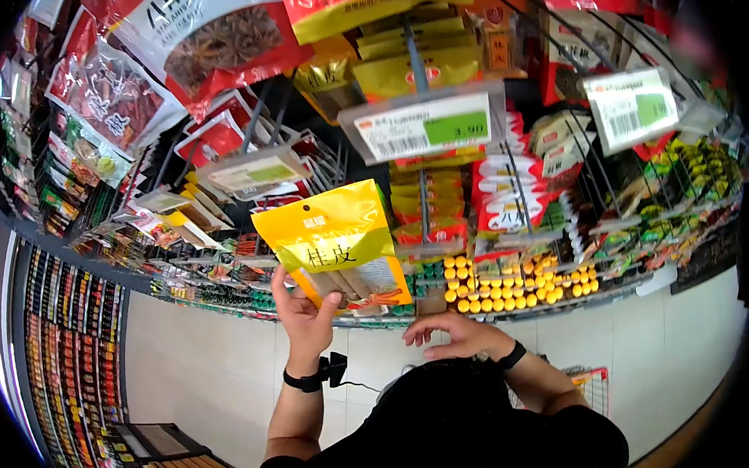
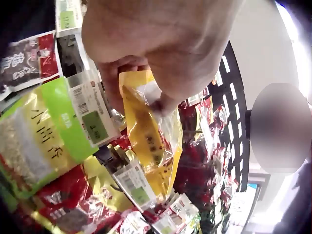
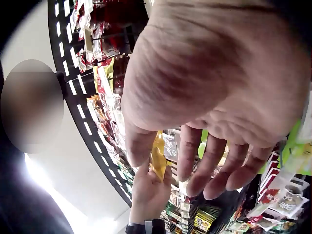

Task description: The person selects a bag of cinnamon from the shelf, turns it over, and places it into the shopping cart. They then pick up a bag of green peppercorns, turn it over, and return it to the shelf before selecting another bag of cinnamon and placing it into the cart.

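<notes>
My left hand [image 1: 302, 319] pinches a yellow packet of cinnamon bark [image 1: 340, 241] by its lower edge, thumb in front and fingers behind. The packet's printed front and clear window face up toward the head view. From the left wrist, the same packet [image 2: 152, 146] hangs out from between thumb and fingers, seen from its edge. My right hand [image 1: 454, 333] is held in front of the body, apart from the packet, with nothing in it. Its fingers [image 3: 214, 165] are loosely spread in the right wrist view, and the left hand [image 3: 148, 192] shows beyond them.
Hooks of spice bags fill the rack ahead, among them a large star anise bag [image 1: 207, 34] and price tags [image 1: 431, 123] jutting forward. Yellow-capped bottles [image 1: 507, 292] line a lower shelf. Bottle shelves [image 1: 68, 345] stand at left, and a cart [image 1: 593, 389] sits behind at right.
</notes>
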Tool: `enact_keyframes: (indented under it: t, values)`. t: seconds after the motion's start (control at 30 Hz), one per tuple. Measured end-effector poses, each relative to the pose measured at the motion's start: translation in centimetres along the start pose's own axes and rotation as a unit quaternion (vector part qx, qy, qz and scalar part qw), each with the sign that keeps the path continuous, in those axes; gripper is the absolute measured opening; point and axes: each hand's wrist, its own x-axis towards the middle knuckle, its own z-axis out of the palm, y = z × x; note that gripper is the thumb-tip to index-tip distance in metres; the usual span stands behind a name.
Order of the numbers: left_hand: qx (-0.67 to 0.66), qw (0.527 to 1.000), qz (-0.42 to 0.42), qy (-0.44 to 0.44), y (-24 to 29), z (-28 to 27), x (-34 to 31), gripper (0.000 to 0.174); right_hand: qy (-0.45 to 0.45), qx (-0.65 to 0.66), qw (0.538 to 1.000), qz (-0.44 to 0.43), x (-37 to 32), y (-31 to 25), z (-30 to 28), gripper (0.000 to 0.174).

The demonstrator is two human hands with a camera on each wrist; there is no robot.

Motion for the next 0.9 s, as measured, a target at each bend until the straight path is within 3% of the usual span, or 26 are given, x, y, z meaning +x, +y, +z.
enact_keyframes:
  t: [0.43,0.9]
  values:
    - [0.097,0.985,0.103,0.093,1.1,1.6,5.9,0.086,-0.023,-0.018,0.999,0.035,-1.6,1.3,-4.2,0.034]
    - [0.103,0.986,0.063,0.116,-0.1,1.8,7.7,0.080,-0.002,-0.033,0.997,0.066,-2.7,2.0,-5.6,0.035]
